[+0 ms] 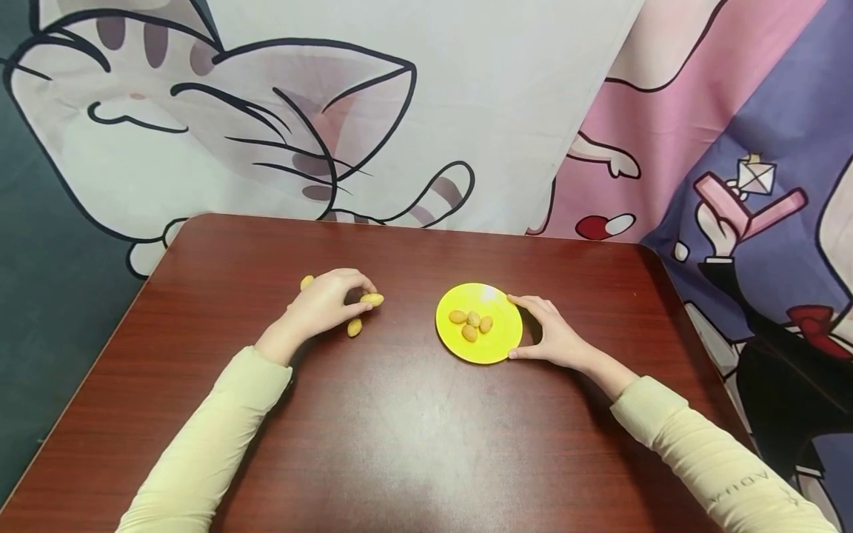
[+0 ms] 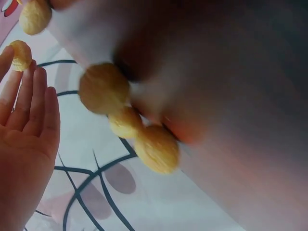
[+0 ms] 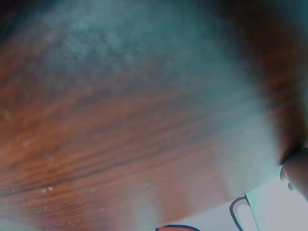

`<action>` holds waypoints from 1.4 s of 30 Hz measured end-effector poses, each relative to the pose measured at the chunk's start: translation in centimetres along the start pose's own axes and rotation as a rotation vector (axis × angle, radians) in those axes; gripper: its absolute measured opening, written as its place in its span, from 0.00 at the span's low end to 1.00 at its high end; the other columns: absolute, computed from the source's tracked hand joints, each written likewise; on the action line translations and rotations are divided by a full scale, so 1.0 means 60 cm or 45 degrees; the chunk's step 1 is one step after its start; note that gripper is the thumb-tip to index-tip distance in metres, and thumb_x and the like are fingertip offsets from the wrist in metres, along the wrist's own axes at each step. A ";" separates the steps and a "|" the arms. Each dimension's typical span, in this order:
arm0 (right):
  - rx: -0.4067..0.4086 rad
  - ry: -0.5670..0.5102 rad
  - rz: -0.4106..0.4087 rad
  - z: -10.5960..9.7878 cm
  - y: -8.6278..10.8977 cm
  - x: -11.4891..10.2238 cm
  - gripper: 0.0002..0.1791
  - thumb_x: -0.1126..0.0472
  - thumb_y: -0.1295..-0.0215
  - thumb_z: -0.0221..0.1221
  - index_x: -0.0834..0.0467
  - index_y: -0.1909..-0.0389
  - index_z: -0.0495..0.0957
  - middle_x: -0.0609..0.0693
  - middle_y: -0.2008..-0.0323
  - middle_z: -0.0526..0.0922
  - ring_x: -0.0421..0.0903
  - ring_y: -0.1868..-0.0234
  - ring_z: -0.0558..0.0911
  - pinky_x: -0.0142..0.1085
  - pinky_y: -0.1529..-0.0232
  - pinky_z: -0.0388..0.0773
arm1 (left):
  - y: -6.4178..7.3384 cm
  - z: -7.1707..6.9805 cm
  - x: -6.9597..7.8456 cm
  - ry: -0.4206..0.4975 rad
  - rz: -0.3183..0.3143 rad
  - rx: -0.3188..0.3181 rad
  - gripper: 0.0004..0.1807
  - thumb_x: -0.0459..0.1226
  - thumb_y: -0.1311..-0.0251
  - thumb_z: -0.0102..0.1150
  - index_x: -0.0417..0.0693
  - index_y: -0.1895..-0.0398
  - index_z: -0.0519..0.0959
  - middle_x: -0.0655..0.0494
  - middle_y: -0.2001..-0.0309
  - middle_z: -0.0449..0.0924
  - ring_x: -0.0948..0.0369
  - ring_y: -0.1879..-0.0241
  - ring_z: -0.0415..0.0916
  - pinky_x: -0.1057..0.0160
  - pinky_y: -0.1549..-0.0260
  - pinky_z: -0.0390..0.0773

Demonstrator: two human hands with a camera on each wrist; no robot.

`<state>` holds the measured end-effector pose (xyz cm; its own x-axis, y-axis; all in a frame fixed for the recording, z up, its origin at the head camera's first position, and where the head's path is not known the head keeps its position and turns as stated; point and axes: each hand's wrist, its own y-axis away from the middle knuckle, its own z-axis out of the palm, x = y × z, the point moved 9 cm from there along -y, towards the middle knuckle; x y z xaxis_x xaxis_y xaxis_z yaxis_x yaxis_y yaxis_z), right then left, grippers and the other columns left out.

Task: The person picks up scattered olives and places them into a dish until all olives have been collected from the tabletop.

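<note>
In the head view my left hand [image 1: 322, 303] pinches a small yellow oval piece [image 1: 372, 299], like a small fruit or nut, between thumb and fingertips. The left wrist view shows the same pinched piece [image 2: 20, 55] with the other fingers held straight. Beside and below that hand lie more such pieces, one near the thumb [image 1: 355, 327] and one behind the knuckles [image 1: 307, 282]. My right hand [image 1: 556, 337] holds the right rim of a round yellow plate [image 1: 496, 348], thumb at the near side and fingers at the far side. Several tan-yellow pieces [image 1: 469, 333] lie grouped on the plate.
The brown wooden table [image 1: 400, 444] has its far edge against a hanging cloth [image 1: 506, 111] printed with cartoon figures. In the left wrist view, a row of yellow pieces [image 2: 156, 149] lies on the table. The right wrist view shows mostly blurred tabletop [image 3: 120, 144].
</note>
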<state>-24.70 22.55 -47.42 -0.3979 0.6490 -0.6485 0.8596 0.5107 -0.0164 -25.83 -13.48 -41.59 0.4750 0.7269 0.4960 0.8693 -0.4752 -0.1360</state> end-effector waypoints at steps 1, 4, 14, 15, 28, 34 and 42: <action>0.001 0.000 -0.001 0.000 0.000 0.000 0.59 0.53 0.54 0.84 0.58 0.21 0.65 0.60 0.29 0.72 0.61 0.28 0.65 0.63 0.29 0.64 | -0.003 0.002 0.005 0.004 0.006 0.002 0.09 0.38 0.35 0.74 0.48 0.54 0.87 0.53 0.56 0.87 0.54 0.54 0.83 0.50 0.47 0.81; 0.003 -0.006 0.000 0.000 0.000 0.000 0.59 0.54 0.54 0.85 0.58 0.21 0.65 0.60 0.28 0.71 0.61 0.27 0.65 0.63 0.29 0.64 | -0.011 0.008 0.019 0.005 0.016 0.006 0.09 0.40 0.34 0.74 0.50 0.54 0.87 0.55 0.56 0.87 0.55 0.55 0.82 0.52 0.48 0.82; 0.003 -0.004 -0.004 0.000 -0.001 0.000 0.59 0.53 0.54 0.85 0.58 0.21 0.65 0.60 0.29 0.71 0.61 0.28 0.65 0.62 0.29 0.64 | -0.039 0.034 0.064 0.030 0.089 -0.028 0.10 0.39 0.35 0.75 0.50 0.53 0.87 0.54 0.56 0.87 0.55 0.54 0.83 0.54 0.48 0.82; 0.004 -0.004 -0.004 0.000 -0.001 0.000 0.59 0.54 0.55 0.85 0.58 0.21 0.65 0.60 0.29 0.72 0.61 0.28 0.65 0.62 0.29 0.64 | -0.043 0.037 0.068 0.029 0.098 -0.030 0.10 0.40 0.35 0.75 0.51 0.53 0.87 0.55 0.56 0.87 0.56 0.54 0.82 0.55 0.49 0.82; 0.009 -0.008 0.004 -0.003 0.001 -0.005 0.59 0.55 0.55 0.85 0.59 0.21 0.65 0.62 0.28 0.71 0.62 0.27 0.64 0.63 0.29 0.63 | -0.071 0.066 0.116 0.018 0.173 -0.090 0.09 0.38 0.37 0.75 0.51 0.55 0.88 0.57 0.56 0.87 0.58 0.55 0.81 0.56 0.48 0.82; -0.004 -0.008 0.018 -0.002 0.000 -0.005 0.59 0.54 0.54 0.85 0.59 0.21 0.64 0.61 0.28 0.71 0.62 0.27 0.64 0.64 0.28 0.62 | -0.078 0.081 0.138 0.008 0.248 -0.117 0.09 0.36 0.37 0.76 0.49 0.56 0.88 0.56 0.55 0.87 0.58 0.54 0.82 0.57 0.46 0.83; 0.004 -0.004 0.007 -0.002 0.000 -0.007 0.59 0.55 0.55 0.84 0.59 0.21 0.65 0.62 0.29 0.71 0.63 0.27 0.64 0.63 0.29 0.62 | -0.089 0.099 0.165 -0.026 0.345 -0.138 0.07 0.37 0.37 0.75 0.49 0.58 0.88 0.56 0.57 0.87 0.59 0.56 0.81 0.59 0.49 0.82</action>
<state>-24.58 22.36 -47.07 -0.3925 0.6497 -0.6510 0.8627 0.5055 -0.0155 -24.93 -0.79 -41.05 0.6912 0.5759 0.4365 0.6914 -0.7027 -0.1677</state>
